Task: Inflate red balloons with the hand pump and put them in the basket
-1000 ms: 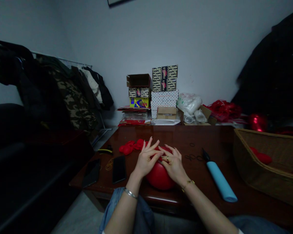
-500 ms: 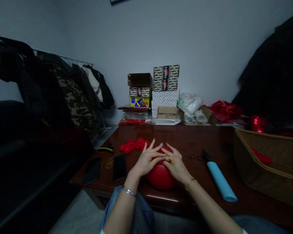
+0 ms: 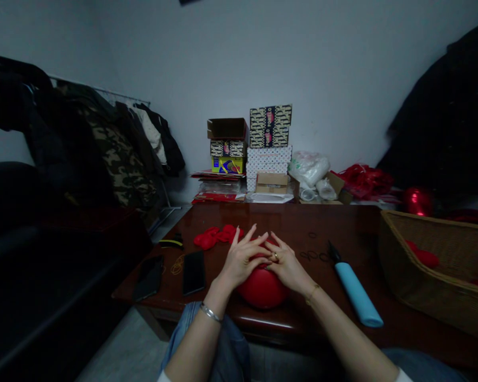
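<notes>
A blown-up red balloon rests on the near edge of the dark wooden table. My left hand and my right hand both sit on top of it, thumbs and forefingers pinched together at the balloon's neck while the other fingers fan out. The neck itself is hidden by the fingers. A ring shows on my right hand, a bracelet on each wrist.
Flat red balloons lie just beyond my left hand. Two dark phones and rubber bands lie to the left. A blue hand pump lies to the right, a wicker basket further right. Stacked boxes stand behind.
Both hands stay at the balloon's neck; the fingers have drawn a little closer together. The view has shifted slightly.
</notes>
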{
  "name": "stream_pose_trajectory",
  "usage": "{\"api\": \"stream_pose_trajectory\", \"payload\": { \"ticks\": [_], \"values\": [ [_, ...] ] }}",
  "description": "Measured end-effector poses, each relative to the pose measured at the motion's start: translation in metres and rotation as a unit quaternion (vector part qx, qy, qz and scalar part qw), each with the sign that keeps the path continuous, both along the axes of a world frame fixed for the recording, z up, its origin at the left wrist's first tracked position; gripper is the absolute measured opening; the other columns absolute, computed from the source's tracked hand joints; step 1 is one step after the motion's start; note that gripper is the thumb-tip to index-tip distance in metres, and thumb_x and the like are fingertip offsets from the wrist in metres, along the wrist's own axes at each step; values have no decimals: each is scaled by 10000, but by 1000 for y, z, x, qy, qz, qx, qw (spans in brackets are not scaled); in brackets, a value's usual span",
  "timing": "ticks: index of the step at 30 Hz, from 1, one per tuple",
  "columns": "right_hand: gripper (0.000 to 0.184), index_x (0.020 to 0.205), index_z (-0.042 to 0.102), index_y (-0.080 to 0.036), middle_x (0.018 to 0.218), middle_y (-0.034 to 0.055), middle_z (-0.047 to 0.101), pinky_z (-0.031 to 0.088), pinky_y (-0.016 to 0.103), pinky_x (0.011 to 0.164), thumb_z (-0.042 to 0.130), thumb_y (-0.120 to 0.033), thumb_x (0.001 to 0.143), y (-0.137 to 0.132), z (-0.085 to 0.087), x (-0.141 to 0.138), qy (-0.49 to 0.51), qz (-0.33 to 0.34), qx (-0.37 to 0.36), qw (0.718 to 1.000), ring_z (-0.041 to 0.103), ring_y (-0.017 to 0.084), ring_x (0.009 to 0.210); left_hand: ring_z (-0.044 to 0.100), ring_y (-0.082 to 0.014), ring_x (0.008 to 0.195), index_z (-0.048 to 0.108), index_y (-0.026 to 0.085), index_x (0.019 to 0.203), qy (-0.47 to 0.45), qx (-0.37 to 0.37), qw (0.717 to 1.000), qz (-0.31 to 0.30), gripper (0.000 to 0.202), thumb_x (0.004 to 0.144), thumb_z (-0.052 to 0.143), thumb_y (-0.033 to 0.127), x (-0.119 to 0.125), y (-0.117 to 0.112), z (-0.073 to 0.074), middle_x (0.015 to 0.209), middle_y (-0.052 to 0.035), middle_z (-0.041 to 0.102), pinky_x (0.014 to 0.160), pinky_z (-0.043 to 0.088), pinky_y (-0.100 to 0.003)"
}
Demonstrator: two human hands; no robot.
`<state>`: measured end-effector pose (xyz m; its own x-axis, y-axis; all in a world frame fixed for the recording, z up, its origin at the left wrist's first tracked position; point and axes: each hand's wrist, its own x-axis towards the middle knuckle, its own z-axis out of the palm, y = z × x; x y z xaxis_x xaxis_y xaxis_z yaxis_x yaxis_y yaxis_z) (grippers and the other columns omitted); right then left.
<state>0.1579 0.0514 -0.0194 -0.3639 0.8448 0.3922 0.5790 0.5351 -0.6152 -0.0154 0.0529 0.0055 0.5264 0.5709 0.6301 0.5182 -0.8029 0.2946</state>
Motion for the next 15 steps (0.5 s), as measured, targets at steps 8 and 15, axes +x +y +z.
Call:
{"api": "stream_pose_trajectory", "payload": {
  "ticks": [8,15],
  "values": [
    [219,675,680,-270,1132,8,633,63,561,1057,553,-400,797,-4,-3,-5,-24,8,1,1000,93,234,1376,189,-225,1361,666,287,928,139,11,988,-71,148,799,601,257,-11,-3,22,1317,-21,509,1070,-16,-574],
    [94,741,689,-302,998,3,684,44,513,1062,596,-313,752,-8,-1,-14,-55,7,2,998,121,189,1372,219,-222,1353,645,291,936,211,27,969,-126,167,806,586,205,-10,-8,48,1292,-6,537,1077,-29,-567]
  ]
}}
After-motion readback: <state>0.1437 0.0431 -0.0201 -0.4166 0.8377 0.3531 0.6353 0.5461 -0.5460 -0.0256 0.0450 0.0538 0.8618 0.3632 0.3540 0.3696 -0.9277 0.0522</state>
